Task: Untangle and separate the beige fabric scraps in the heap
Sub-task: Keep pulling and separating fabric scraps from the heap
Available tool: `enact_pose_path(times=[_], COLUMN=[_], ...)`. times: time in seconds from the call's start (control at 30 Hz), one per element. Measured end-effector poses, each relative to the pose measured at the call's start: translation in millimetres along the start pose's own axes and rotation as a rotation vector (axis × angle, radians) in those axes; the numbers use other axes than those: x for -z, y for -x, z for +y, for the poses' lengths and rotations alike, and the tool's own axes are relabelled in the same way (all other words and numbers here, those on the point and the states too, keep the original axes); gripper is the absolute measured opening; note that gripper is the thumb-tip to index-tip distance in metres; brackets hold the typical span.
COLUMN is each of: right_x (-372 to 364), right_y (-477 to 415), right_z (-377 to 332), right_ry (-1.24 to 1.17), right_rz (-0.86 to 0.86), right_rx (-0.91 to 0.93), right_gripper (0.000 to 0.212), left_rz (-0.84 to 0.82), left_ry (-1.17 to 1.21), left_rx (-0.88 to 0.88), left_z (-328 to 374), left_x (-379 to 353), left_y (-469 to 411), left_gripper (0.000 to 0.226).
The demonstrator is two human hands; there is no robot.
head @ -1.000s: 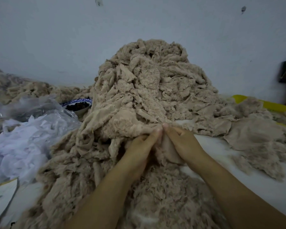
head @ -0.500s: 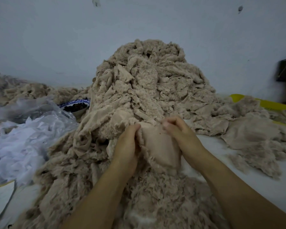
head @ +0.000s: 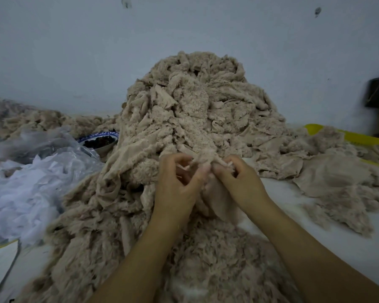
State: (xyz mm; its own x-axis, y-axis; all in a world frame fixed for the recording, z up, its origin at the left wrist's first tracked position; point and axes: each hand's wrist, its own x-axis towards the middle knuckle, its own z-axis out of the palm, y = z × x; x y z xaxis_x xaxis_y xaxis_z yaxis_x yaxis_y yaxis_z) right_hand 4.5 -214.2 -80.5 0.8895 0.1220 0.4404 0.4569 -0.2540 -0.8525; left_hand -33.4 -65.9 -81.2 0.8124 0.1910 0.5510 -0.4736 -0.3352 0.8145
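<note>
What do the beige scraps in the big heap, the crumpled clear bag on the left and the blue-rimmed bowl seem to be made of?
Beige fabric scraps: probably plush or fleece-like textile, matte; fuzzy pile and frayed edges show.
Crumpled clear bag: thin plastic film, glossy; it wrinkles sharply and shows through.
Blue-rimmed bowl: perhaps glazed ceramic, going by the painted rim; plastic is possible.

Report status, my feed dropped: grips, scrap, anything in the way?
Pinching with left grip and right grip, both on one beige scrap, fuzzy top edge. Scrap hangs against the heap. No obstruction seen.
</note>
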Motion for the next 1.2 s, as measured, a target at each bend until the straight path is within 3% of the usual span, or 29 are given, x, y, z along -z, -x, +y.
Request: enact_pose_path(times=[0.07,0.13,0.2,0.3,0.43,0.5,0.57,0.67,0.73,0.83,0.9,0.97,1.07,1.13,1.2], right_x=[4,3,1,-2,-7,-6,1,27,35,15,2,-3,-6,-10,-12], right_y=[1,1,1,5,6,6,0,-16,-20,-12,-7,-6,-5,-3,-2], right_z=[-3,-3,-2,-1,5,13,14,9,12,28,36,41,49,53,52], right_ry=[-0.179,-0.31,-0.42,-0.531,-0.438,-0.361,-0.336,-0.803,-1.003,-0.663,-0.385,-0.149,0.197,0.428,0.548], right_rz=[-0.018,-0.033,-0.076,-0.236,-0.32,-0.327,-0.251,0.106,0.193,0.089,0.016,-0.039,-0.171,-0.245,-0.284], right_rx=[-0.079,-0.168,-0.21,-0.286,-0.281,-0.282,-0.255,-0.216,-0.276,-0.441,-0.39,-0.283,-0.156,-0.109,-0.092], right_gripper=[0.026,0.049,0.054,0.048,0.035,0.031,0.027,0.035,0.053,0.056,0.03,0.008,0.025,0.044,0.04], left_rz=[-0.192,-0.284,-0.179,0.007,-0.019,-0.016,0.028,0.126,0.158,0.136,0.08,-0.072,-0.274,-0.313,-0.283], left_ry=[-0.007,-0.062,0.097,0.39,0.464,0.444,0.401,0.187,0.092,-0.076,-0.197,-0.367,-0.458,-0.494,-0.495], left_rx=[0.087,0.122,0.183,0.348,0.379,0.36,0.35,0.358,0.342,0.245,0.213,0.233,0.353,0.363,0.292], left_z=[-2,-2,-1,-3,-8,-11,-16,-26,-28,-33,-38,-45,-47,-48,-46], left_x=[-3,-10,-12,-4,-2,-1,1,2,2,4,5,5,3,2,1], left_y=[3,7,6,-3,-5,-5,-6,-10,-8,-8,-9,-10,-9,-7,-7], left_gripper=[0.027,0.017,0.007,0.025,0.041,0.035,0.03,0.03,0.025,0.016,0.018,0.043,0.059,0.057,0.054])
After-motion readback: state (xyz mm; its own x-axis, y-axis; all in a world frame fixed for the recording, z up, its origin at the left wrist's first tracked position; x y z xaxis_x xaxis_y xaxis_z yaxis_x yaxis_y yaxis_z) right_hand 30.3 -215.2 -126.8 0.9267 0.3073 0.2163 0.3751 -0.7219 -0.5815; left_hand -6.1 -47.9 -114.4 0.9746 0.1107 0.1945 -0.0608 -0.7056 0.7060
